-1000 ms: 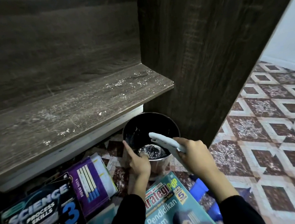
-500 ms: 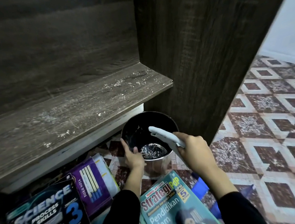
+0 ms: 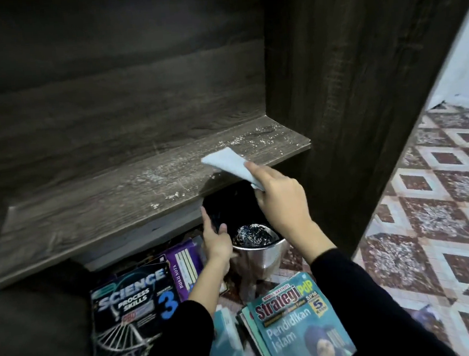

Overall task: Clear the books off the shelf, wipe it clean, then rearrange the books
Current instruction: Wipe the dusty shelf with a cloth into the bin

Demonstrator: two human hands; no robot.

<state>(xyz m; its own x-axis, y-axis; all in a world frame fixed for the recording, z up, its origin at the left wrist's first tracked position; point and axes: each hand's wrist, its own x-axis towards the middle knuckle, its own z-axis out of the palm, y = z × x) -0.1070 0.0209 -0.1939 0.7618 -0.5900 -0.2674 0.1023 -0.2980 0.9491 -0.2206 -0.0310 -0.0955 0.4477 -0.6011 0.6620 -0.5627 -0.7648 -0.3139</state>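
Wiping looked the step in hand: the right hand (image 3: 281,199) pinched a folded cloth (image 3: 231,164) over the dusty shelf (image 3: 117,204), the left hand (image 3: 215,239) gripped the bin (image 3: 257,249) below its edge, books (image 3: 297,319) lay beneath, and sweeping crumbs binward likely came next.

The shelf (image 3: 96,216) hides the bin's (image 3: 257,253) far rim (the science book (image 3: 132,326) runs off-frame).

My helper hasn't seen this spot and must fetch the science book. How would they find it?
Start at the dusty dark wooden shelf; books lie on the floor below its front edge. The black Science Process Skills book lies furthest left, beside a purple notebook. Only it has a black cover with a big blue 3.
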